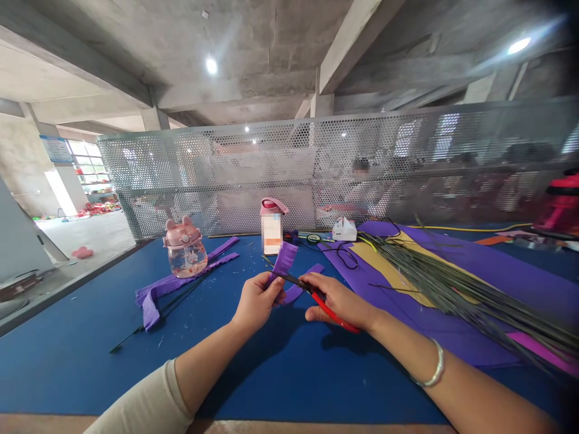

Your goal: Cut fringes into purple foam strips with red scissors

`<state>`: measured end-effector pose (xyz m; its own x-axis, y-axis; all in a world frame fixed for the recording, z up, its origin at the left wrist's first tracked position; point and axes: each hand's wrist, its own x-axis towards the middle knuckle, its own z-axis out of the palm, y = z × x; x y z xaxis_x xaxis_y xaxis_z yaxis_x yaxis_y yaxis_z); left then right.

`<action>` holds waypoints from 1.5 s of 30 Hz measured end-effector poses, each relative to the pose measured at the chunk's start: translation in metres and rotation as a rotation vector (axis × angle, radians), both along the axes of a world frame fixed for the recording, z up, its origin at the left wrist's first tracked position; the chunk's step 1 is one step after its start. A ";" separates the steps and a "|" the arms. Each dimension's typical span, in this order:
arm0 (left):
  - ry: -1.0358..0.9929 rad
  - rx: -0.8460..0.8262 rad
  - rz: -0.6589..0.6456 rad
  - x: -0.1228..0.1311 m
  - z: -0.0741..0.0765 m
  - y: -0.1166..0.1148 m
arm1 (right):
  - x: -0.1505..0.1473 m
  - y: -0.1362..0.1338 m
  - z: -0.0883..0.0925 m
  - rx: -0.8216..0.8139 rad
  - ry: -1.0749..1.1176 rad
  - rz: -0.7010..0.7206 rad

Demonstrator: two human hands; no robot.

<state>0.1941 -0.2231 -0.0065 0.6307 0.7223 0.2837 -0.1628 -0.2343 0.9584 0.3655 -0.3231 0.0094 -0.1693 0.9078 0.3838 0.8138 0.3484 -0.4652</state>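
Observation:
My left hand point(257, 301) pinches a purple paper strip point(284, 258) whose upper edge is cut into a fringe. Closed around the red handles of a pair of scissors point(332, 313), my right hand point(339, 298) brings the dark blades to the strip, close to my left fingertips. The blades lie across the strip's lower part; whether they are biting into it I cannot tell. Another curved piece of purple paper point(312, 277) shows just behind my hands, partly hidden by them.
On the blue table point(203, 374), a pink-lidded bottle point(185, 250) stands by fringed purple strips point(169, 284). A second pink-topped bottle point(272, 232) is behind my hands. At right, green stems point(434, 274) lie over purple sheets point(452, 343). A perforated metal screen point(262, 175) borders the back.

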 end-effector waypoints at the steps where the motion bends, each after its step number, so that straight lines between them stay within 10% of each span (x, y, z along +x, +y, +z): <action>1: 0.005 0.010 -0.005 0.000 0.000 0.000 | 0.000 0.000 0.000 -0.005 0.009 0.004; 36: 0.115 -0.028 -0.109 -0.006 0.005 0.002 | 0.009 -0.002 0.002 -0.014 -0.008 -0.063; 45: -0.010 -0.091 0.117 0.001 -0.002 0.010 | 0.015 -0.001 -0.002 -0.120 0.069 0.071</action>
<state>0.1952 -0.2131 -0.0086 0.5383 0.8136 0.2197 -0.1496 -0.1642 0.9750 0.3803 -0.3244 0.0079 -0.2112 0.9347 0.2859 0.7536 0.3420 -0.5614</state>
